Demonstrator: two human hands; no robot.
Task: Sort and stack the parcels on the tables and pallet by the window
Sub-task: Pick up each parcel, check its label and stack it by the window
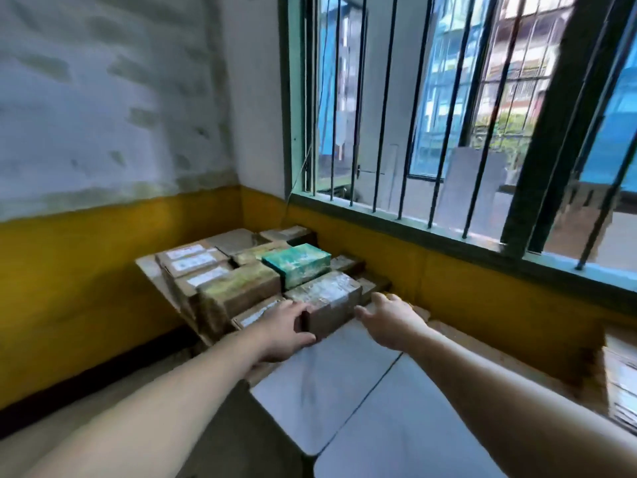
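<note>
Taped brown parcel (324, 301), nearest in the stack by the window: left hand (282, 331) grip closed on its near corner; right hand (393, 320) grip open beside it, above the white surface (327, 384).

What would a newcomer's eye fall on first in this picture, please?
Probably the green box, the one bright parcel atop the brown stack in the corner below the barred window. Next, the two bare hands: the left hand holds a taped brown parcel, the right hand open beside it.
</note>
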